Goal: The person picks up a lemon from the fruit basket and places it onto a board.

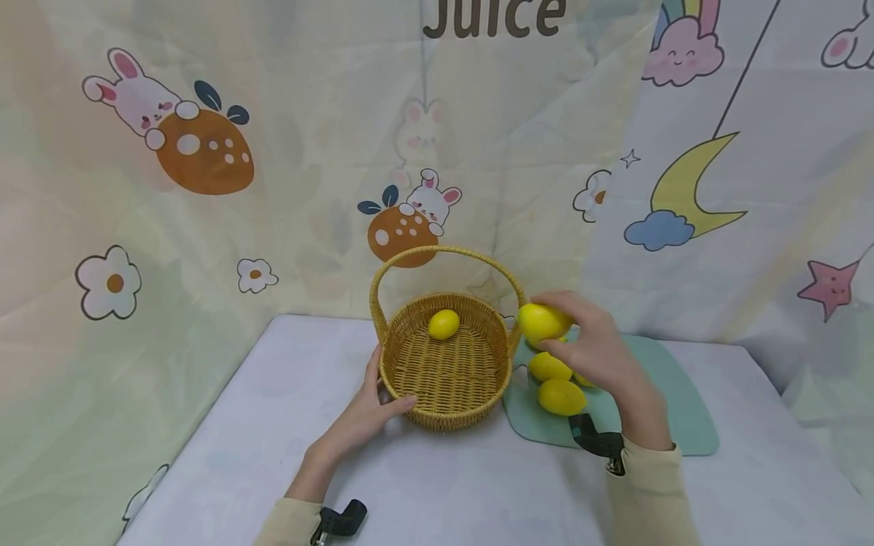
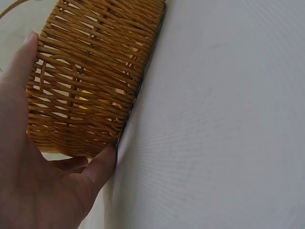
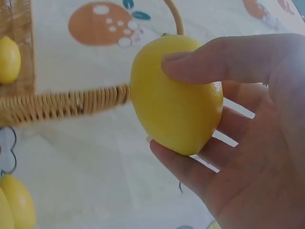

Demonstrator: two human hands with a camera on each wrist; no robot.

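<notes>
A round wicker basket (image 1: 447, 379) with a tall arched handle stands on the table, and one lemon (image 1: 444, 324) lies inside it near the back. My left hand (image 1: 365, 415) grips the basket's left side, the thumb at the front rim. From the left wrist view, its fingers (image 2: 101, 167) curl against the woven wall close to the tabletop. My right hand (image 1: 597, 349) holds another lemon (image 3: 176, 95) between thumb and fingers, raised at the right of the basket handle (image 3: 71, 102). Below that hand, several lemons (image 1: 561, 397) rest on a green mat, partly hidden by it.
The pale green mat (image 1: 672, 402) lies right of the basket on a white-covered table (image 1: 444, 493). Behind the table hangs a cloth backdrop (image 1: 307, 152) printed with rabbits, flowers and a moon. Each wrist carries a small black camera mount (image 1: 597, 440).
</notes>
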